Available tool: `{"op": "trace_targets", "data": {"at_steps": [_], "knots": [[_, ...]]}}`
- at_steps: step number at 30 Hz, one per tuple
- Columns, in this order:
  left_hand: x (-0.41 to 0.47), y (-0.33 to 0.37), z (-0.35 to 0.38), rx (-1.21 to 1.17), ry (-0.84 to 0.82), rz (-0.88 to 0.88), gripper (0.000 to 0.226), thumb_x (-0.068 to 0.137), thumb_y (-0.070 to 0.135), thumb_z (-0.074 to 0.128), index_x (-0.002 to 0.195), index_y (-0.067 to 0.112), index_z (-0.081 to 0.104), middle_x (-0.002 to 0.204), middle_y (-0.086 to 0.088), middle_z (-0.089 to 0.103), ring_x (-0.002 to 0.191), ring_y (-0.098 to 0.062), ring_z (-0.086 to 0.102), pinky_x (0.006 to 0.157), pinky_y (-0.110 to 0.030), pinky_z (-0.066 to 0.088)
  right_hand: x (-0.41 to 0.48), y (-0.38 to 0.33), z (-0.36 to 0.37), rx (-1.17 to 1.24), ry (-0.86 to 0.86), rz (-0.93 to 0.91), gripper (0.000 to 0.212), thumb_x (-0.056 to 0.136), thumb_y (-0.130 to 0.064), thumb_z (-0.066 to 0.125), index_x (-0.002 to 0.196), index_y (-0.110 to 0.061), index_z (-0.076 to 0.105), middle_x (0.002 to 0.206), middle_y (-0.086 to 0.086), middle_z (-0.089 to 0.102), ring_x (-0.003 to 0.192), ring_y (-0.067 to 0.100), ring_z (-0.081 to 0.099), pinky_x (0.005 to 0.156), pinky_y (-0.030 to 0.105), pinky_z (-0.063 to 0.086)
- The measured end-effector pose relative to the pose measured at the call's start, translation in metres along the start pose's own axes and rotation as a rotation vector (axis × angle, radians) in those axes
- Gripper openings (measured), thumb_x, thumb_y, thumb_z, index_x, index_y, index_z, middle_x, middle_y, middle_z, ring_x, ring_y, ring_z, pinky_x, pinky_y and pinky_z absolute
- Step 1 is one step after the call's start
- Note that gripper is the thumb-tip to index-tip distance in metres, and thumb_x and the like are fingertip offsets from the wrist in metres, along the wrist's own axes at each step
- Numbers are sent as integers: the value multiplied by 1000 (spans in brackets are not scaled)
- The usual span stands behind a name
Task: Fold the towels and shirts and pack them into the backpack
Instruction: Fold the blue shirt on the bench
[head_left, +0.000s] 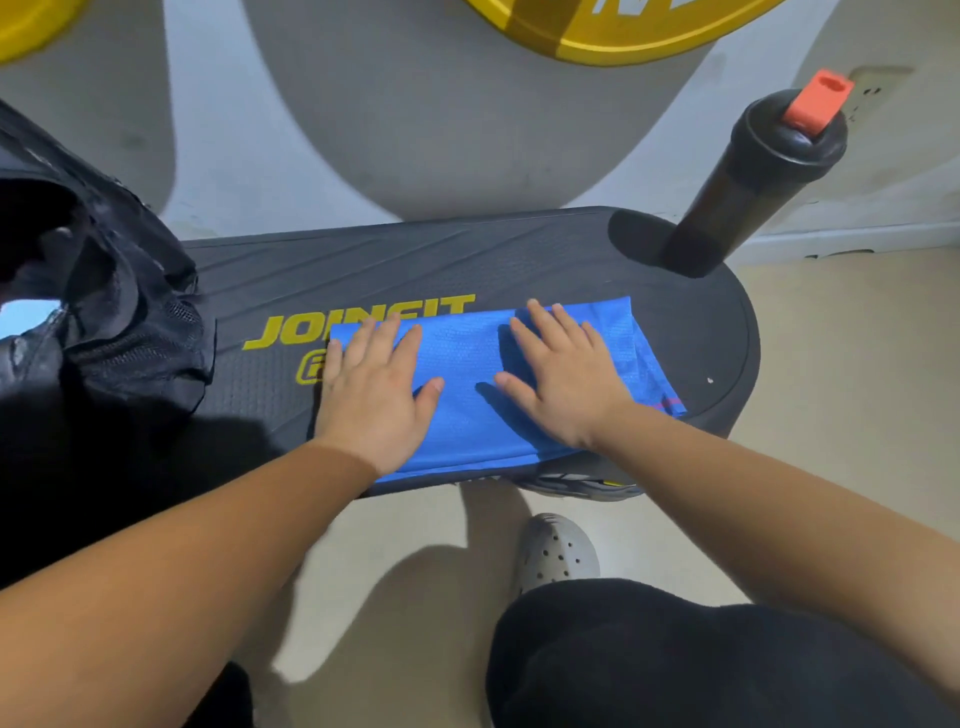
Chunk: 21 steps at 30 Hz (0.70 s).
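A folded blue towel (467, 364) lies flat on a dark step platform (467, 260) printed with yellow JOINFIT lettering. My left hand (376, 389) presses flat on the towel's left end, fingers straight and spread. My right hand (561, 374) lies flat on its right half, fingers also straight. A black backpack (104, 291) stands open at the platform's left end, with something light blue showing inside at the far left edge.
A dark shaker bottle (748, 182) with an orange cap stands on the platform's far right corner. A grey clog (558, 551) and my dark-clothed knee are on the beige floor in front. A wall rises just behind the platform.
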<state>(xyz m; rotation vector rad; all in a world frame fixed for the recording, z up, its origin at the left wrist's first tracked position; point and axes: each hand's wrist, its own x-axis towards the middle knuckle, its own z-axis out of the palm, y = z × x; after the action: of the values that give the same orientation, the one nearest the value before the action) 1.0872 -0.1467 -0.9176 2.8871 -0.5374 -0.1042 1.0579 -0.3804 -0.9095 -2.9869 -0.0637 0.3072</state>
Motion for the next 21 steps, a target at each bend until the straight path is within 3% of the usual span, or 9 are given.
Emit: {"op": "trace_targets", "data": {"at_steps": [3, 8, 12, 16, 18, 21], "knots": [[3, 2, 19, 101, -131, -41, 79, 96, 65, 23, 159, 20, 6, 167, -3, -7, 153, -28, -10, 121, -57, 0, 1, 2, 22, -55, -68, 1, 90, 87, -78, 6, 159, -25, -1, 167, -1, -13, 153, 28, -13, 122, 54, 1], [2, -1, 32, 132, -173, -85, 88, 92, 72, 13, 158, 19, -10, 164, -1, -25, 151, -26, -21, 121, -56, -4, -1, 23, 28, -81, 0, 31, 88, 89, -80, 9, 159, -28, -4, 166, -3, -14, 153, 24, -15, 123, 51, -4], [3, -2, 31, 127, -177, -73, 89, 91, 73, 11, 158, 19, -12, 163, -2, -26, 150, -26, -22, 121, -56, -5, 3, 51, 26, -54, 55, 176, 89, 88, -81, 9, 159, -27, 3, 167, 1, -6, 154, 24, -8, 123, 51, 0], [4, -6, 32, 54, -185, -49, 88, 90, 73, 12, 159, 21, -6, 165, 0, -21, 151, -24, -20, 122, -55, -6, 4, 53, 23, -103, 33, 191, 90, 89, -82, 5, 159, -25, 1, 167, 4, -7, 153, 25, -10, 122, 56, -1], [3, -12, 28, -50, -116, -42, 86, 90, 71, 14, 160, 21, 6, 167, -1, -12, 153, -23, -13, 123, -53, -3, 6, 43, 17, -172, 57, 183, 93, 88, -81, 2, 159, -22, 2, 167, 8, -7, 153, 28, -10, 120, 58, -4], [3, -25, 19, -65, 37, -69, 80, 93, 64, 34, 158, 21, 19, 167, -12, 0, 153, -32, -2, 122, -52, -1, 10, 3, 8, -92, 67, 47, 96, 86, -81, 5, 160, -20, 1, 166, 9, -14, 152, 28, -15, 121, 56, -8]]}}
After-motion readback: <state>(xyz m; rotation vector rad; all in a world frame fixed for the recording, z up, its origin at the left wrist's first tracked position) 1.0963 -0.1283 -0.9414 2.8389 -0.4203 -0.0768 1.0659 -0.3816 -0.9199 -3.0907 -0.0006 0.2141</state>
